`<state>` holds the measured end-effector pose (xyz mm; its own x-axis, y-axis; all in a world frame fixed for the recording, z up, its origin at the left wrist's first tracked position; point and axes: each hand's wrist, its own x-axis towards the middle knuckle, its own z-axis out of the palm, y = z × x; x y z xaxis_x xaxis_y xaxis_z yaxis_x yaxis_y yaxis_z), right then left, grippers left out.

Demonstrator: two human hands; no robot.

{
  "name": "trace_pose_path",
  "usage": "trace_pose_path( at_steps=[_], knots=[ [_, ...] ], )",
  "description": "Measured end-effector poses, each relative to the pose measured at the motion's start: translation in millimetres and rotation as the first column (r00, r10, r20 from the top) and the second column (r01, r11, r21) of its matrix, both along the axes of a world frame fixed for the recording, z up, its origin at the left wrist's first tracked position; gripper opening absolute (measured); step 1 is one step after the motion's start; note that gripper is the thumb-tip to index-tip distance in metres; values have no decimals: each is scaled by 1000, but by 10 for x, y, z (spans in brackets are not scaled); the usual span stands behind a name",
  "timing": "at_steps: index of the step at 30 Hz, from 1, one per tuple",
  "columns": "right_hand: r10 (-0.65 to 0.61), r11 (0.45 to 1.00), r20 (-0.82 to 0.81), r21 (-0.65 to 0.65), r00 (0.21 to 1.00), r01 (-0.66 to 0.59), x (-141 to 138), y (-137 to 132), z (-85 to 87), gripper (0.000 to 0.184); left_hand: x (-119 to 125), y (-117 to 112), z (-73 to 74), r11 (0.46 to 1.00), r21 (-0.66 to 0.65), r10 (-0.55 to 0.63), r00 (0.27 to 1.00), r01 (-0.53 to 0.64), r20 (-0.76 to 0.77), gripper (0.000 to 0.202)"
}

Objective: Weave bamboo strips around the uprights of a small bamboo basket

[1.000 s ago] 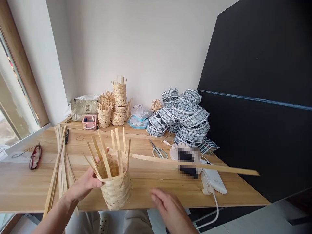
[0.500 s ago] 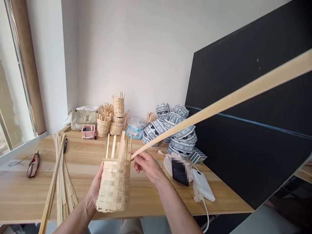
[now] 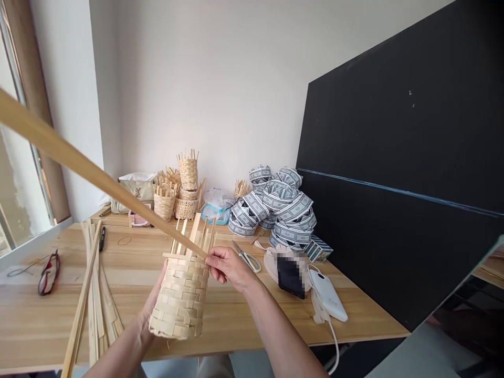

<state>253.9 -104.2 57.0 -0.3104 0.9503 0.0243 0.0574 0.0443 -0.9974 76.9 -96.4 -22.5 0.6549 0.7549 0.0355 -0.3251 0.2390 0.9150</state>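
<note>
A woven basket [image 3: 179, 299] of pale flat strips is held up over the front of the table, slightly tilted, with upright stakes rising above its woven wall. My left hand [image 3: 154, 294] grips its left side; most of those fingers are hidden behind it. At the basket's upper right edge, my right hand [image 3: 225, 266] pinches a long wooden strip [image 3: 118, 197] between thumb and fingers. From there the strip runs across the stakes up to the left edge of the view. Scissors [image 3: 249, 258] lie just beyond my right hand.
Loose strips [image 3: 95, 299] and glasses [image 3: 49, 273] lie on the table [image 3: 236, 325] at left. Several woven baskets [image 3: 188, 176] stand at the back. Patterned strap rolls [image 3: 275, 205], a dark-screened device [image 3: 290, 278] and a white power bank [image 3: 328, 296] are on the right, beside a black board [image 3: 394, 157].
The long strip has swung from the upper right across to the upper left. My right hand has moved slightly left along the basket's edge, and the scissors now show more fully.
</note>
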Motion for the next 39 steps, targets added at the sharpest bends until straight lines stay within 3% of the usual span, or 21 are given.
trace_pose_path(
  at_steps=[2, 4, 6, 8, 9, 10, 11, 13, 16, 21, 24, 27, 29, 33, 37, 39],
  knots=[
    [-56, 998, -27, 16, 998, 56, -2, -38, -49, 42, -11, 21, 4, 986, -168, -11, 1000, 13, 12, 70],
    [-126, 991, -33, 49, 991, 128, 4, -80, -98, 40, -60, 56, 40, 966, -231, 113, 993, -119, -42, 62],
    [-201, 974, -1, 102, 980, 200, 14, -125, -136, 36, -152, 88, 119, 905, -81, 405, 904, -418, -136, 52],
    [-277, 949, 60, 170, 959, 264, 15, -172, -162, 31, -263, 90, 237, 735, 161, 678, 721, -659, -141, 44],
    [-314, 935, 95, 205, 945, 290, 9, -196, -172, 29, -311, 73, 305, 657, 274, 747, 655, -702, -114, 40],
    [-348, 920, 127, 237, 929, 312, -1, -220, -182, 28, -346, 42, 375, 621, 369, 766, 635, -692, -99, 35],
    [-379, 905, 155, 268, 912, 330, -16, -243, -193, 27, -365, 1, 444, 615, 445, 757, 646, -651, -101, 32],
    [-422, 880, 185, 316, 887, 353, -54, -281, -220, 26, -350, -102, 561, 655, 533, 694, 706, -536, -142, 28],
    [-440, 870, 194, 332, 877, 364, -106, -316, -278, 27, -237, -240, 652, 720, 570, 588, 784, -395, -200, 26],
    [-442, 877, 217, 307, 870, 369, -132, -329, -391, 25, -164, -260, 692, 694, 657, 506, 849, -293, -155, 31],
    [-418, 888, 191, 295, 888, 354, -126, -336, -441, 25, -270, -180, 786, 732, 680, 342, 887, -43, -312, 37],
    [-389, 898, 169, 291, 906, 331, -115, -349, -472, 27, -369, -101, 939, 757, 603, 91, 874, 251, -478, 44],
    [-365, 906, 156, 289, 918, 311, -107, -357, -486, 28, -384, -60, 1041, 737, 574, -20, 859, 358, -511, 46],
    [-333, 919, 120, 265, 935, 293, -98, -369, -498, 28, -326, 4, 1187, 675, 601, -6, 818, 428, -575, 49],
    [-308, 926, 122, 264, 943, 268, -102, -387, -472, 25, -303, 61, 1250, 667, 573, -24, 782, 476, -623, 56],
    [-291, 931, 119, 264, 949, 252, -107, -396, -450, 24, -319, 83, 1264, 659, 585, 27, 763, 472, -646, 56]
  ],
)
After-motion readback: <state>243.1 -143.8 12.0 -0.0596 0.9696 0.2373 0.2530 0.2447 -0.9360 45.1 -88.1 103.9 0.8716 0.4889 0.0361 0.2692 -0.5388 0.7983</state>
